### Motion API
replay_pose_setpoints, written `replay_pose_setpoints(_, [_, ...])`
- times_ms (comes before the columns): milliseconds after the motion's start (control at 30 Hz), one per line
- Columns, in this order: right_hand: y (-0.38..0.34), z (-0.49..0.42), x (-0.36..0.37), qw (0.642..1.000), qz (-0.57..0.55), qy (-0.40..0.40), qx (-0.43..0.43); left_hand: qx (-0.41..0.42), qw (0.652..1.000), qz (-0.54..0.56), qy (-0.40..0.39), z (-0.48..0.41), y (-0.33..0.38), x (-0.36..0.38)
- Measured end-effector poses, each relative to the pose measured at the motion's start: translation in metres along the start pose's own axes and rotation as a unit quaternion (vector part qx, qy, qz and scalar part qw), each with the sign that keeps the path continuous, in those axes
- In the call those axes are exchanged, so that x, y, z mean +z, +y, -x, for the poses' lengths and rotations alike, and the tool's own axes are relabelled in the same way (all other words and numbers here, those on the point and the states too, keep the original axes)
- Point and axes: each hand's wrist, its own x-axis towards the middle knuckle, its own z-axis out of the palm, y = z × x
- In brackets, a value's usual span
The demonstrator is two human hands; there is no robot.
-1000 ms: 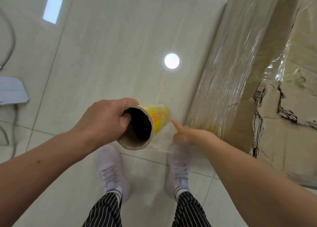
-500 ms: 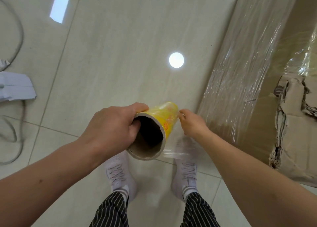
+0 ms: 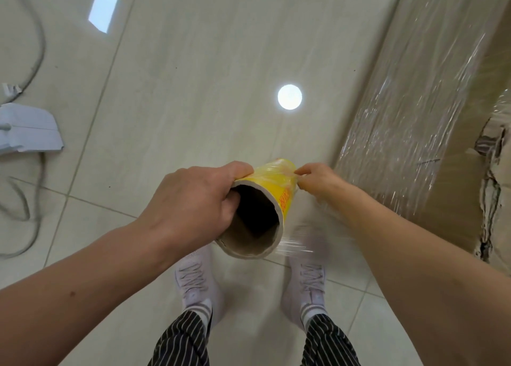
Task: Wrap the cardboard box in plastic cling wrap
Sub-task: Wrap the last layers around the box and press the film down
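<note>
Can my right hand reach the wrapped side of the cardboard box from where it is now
Probably yes. The right hand pinches film at the roll, and the cardboard box stands close on its right with nothing between them, though the film would come along.

Floor (image 3: 193,61): pale beige glossy tiles, thin grout lines. Landmark: round light reflection (image 3: 289,96) on the tile. Rectangular reflection (image 3: 104,8) lies up and well left of it. White device (image 3: 30,129) far left of it, with grey cable (image 3: 43,46) looping beside the device.
</note>
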Motion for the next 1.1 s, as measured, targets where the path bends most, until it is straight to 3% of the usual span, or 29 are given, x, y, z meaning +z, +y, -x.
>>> replay_pose_setpoints(200, [0.011, -0.013, 0.002, 0.986, 0.163, 0.033, 0.005, 0.034, 0.999, 0.011, 0.017, 0.009, -0.002, 0.0])
replay_pose_setpoints(267, [0.011, -0.018, 0.002, 0.983, 0.166, 0.072, 0.008, 0.039, 0.999, 0.005, 0.022, 0.008, -0.003, 0.001])
replay_pose_setpoints(467, [-0.006, -0.035, -0.013, 0.987, 0.001, 0.159, 0.036, 0.047, 0.998, -0.004, 0.034, 0.0, -0.004, 0.001])
replay_pose_setpoints(700, [-0.021, -0.042, -0.039, 0.998, -0.013, 0.044, -0.047, -0.016, 0.998, 0.027, 0.054, -0.01, -0.007, -0.007])
replay_pose_setpoints(833, [-0.028, -0.03, -0.044, 0.99, -0.092, 0.101, -0.04, -0.065, 0.991, 0.093, 0.07, -0.024, 0.007, -0.012])
replay_pose_setpoints(1100, [-0.066, 0.04, -0.06, 0.957, -0.29, 0.022, -0.019, -0.139, 0.964, 0.208, 0.095, -0.061, 0.026, -0.027])
